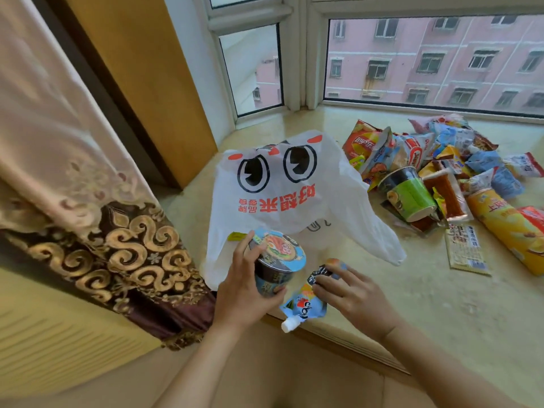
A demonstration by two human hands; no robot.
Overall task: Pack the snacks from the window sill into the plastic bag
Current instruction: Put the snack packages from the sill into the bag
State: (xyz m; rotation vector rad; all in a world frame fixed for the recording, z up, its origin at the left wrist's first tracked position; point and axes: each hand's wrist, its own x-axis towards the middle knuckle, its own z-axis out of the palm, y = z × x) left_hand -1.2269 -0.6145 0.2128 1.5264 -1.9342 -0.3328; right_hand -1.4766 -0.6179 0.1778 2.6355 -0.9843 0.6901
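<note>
Noodle cup (276, 262) gripped in left hand (244, 290), right hand (353, 298) fingers (323, 282) pinching spouted pouch (309, 301)

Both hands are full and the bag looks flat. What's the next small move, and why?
Probably set the spout pouch down so the right hand can open the plastic bag. The bag lies on the sill with no open mouth showing, and the left hand grips the noodle cup, so neither can go in yet.

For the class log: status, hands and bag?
Left hand grips noodle cup. Right hand holds spout pouch. Plastic bag ahead, nothing blocking.
</note>
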